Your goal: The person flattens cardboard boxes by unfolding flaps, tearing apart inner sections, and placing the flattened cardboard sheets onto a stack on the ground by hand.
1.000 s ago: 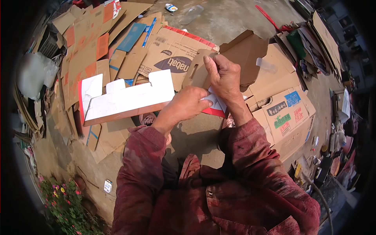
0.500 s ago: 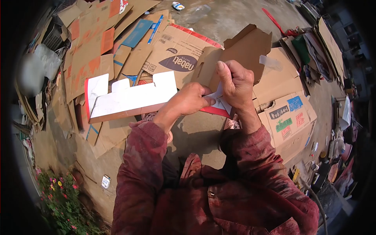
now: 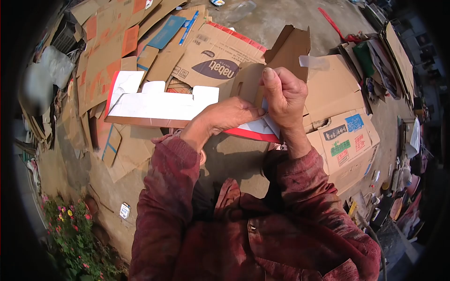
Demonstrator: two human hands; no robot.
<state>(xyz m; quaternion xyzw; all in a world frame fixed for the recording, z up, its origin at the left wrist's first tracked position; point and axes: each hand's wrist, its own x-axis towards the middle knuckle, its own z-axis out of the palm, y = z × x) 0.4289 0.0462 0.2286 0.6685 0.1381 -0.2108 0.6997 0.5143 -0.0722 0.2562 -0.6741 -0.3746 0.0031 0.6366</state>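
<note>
The white carton [image 3: 157,107], edged in red, is held above the ground [image 3: 234,154] in front of the person, its long axis running crosswise, with the longer stretch reaching out leftward past the left hand [image 3: 227,114], whose fingers and thumb are pinched on it. The right hand [image 3: 284,96] is nearer the carton's right end, fingers curled into a fist, thumb up, apparently clamped on that end.
</note>
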